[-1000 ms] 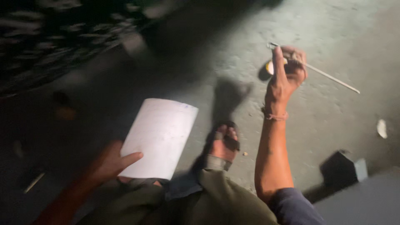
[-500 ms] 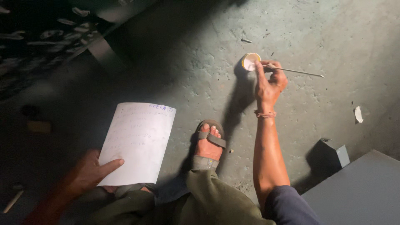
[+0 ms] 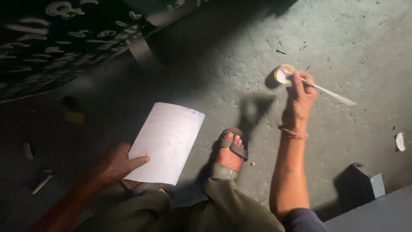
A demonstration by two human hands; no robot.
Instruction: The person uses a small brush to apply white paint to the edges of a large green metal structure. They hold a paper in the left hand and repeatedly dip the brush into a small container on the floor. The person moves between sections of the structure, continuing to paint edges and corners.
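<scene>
My right hand (image 3: 301, 96) reaches down over the concrete floor and grips a thin pale stick (image 3: 329, 91). One end of the stick rests in a small round yellow-rimmed cup (image 3: 283, 73) standing on the floor just left of the hand. A thread band circles that wrist. My left hand (image 3: 115, 164) holds a white sheet of paper (image 3: 168, 141) with faint handwriting by its lower left edge, thumb on top. My sandalled foot (image 3: 230, 154) stands between the two hands.
A dark patterned surface (image 3: 64, 38) fills the upper left. A grey block (image 3: 364, 187) sits at the lower right beside a grey slab edge (image 3: 377, 217). A white scrap (image 3: 400, 141) lies at the far right, and small bits of debris (image 3: 42, 184) at the left.
My right hand has dipped the stick's end into the small cup, which lay beside it a second ago. The paper stays in my left hand while the view shifts.
</scene>
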